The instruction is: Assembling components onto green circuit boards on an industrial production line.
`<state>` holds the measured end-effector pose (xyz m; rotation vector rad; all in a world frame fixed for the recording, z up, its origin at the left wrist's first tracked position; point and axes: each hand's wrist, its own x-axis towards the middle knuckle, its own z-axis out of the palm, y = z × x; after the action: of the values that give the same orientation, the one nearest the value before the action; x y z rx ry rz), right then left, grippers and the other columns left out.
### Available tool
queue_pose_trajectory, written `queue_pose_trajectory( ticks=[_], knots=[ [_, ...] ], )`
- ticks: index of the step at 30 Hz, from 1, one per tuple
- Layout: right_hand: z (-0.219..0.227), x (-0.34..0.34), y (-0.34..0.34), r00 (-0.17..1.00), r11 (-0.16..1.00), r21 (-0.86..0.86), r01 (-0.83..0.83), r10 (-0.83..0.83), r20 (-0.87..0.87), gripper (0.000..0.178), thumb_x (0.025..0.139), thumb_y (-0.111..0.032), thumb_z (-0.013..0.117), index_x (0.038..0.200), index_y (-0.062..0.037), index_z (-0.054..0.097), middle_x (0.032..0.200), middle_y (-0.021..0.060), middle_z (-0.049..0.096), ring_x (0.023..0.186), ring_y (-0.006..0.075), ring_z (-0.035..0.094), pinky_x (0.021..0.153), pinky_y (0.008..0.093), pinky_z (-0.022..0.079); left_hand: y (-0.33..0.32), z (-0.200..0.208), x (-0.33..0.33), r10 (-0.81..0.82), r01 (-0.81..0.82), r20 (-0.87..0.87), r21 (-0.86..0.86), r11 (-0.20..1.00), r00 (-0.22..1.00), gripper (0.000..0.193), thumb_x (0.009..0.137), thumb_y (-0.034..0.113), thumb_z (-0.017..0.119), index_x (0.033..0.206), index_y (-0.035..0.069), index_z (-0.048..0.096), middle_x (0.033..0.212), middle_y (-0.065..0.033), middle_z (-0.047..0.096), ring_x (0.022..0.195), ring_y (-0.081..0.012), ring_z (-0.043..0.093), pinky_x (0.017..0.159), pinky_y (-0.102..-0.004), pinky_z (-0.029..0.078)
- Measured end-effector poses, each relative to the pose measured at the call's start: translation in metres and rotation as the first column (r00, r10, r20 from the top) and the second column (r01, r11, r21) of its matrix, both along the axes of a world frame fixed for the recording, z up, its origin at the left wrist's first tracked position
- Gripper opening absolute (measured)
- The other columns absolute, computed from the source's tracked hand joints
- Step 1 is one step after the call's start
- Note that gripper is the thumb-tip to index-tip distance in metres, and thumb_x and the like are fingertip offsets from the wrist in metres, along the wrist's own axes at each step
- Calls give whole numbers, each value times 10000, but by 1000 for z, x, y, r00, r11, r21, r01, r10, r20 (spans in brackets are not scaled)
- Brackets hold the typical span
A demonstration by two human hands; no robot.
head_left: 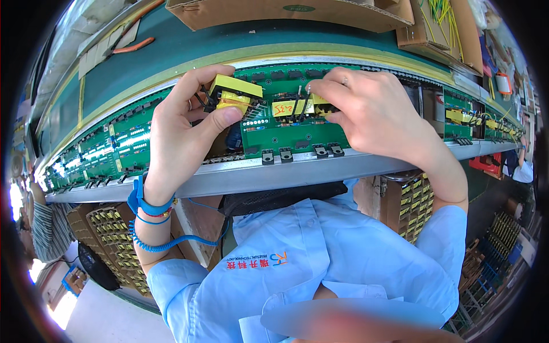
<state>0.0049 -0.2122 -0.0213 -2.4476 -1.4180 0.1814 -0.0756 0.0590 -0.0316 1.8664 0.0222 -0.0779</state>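
My left hand grips a yellow-taped transformer between thumb and fingers. Its metal pins point to the right and dark leads come out on its left side. It is held above the left edge of a green circuit board. On that board sits a second yellow transformer with black leads standing up from it. My right hand closes its thumb and index finger around this one's right end, which the fingers partly hide. Around my left wrist is a blue wrist strap with a coiled cord.
A metal rail runs along the near side of the boards, with more green boards to the left. Beyond lies a green bench with orange-handled pliers. Cardboard boxes stand at the back; one holds green-yellow wires.
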Motion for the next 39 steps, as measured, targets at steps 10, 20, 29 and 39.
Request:
queue_pose_trajectory(
  ticks=[10, 20, 29, 39],
  knots=[
    [-15, -21, 1, 987, 987, 155, 43, -66, 149, 278, 715, -2, 633, 991, 11, 613, 837, 109, 617, 727, 281, 670, 629, 379, 552, 10, -8, -5, -52, 45, -28, -199, 979, 998, 455, 925, -33, 656, 1356, -21, 510, 1198, -75, 603, 1096, -139, 590, 990, -275, 487],
    [-25, -24, -8, 991, 977, 190, 100, -114, 65, 548, 665, 12, 762, 1195, -43, 637, 1071, 113, 670, 881, 287, 695, 695, 372, 572, 20, -23, -10, -19, 1, -117, -149, 989, 993, 437, 939, -48, 616, 1361, -24, 503, 1203, -80, 606, 1118, -139, 572, 1025, -296, 447],
    [-26, -23, -8, 991, 973, 211, 90, -108, 76, 516, 675, -1, 762, 1177, -39, 650, 1060, 109, 670, 871, 277, 696, 683, 363, 572, 15, -18, -10, -27, 24, -73, -43, 999, 997, 460, 927, 24, 671, 1356, -22, 515, 1223, -81, 615, 1098, -152, 600, 980, -297, 480],
    [-22, -24, -5, 991, 979, 175, 101, -115, 74, 505, 665, -4, 755, 1159, -33, 659, 1057, 115, 673, 891, 288, 699, 703, 370, 581, -23, 11, -4, -359, 160, 135, 715, 680, 923, 437, 818, -28, 672, 1237, 45, 571, 1089, -167, 601, 946, -364, 637, 769, -435, 536]
  ],
)
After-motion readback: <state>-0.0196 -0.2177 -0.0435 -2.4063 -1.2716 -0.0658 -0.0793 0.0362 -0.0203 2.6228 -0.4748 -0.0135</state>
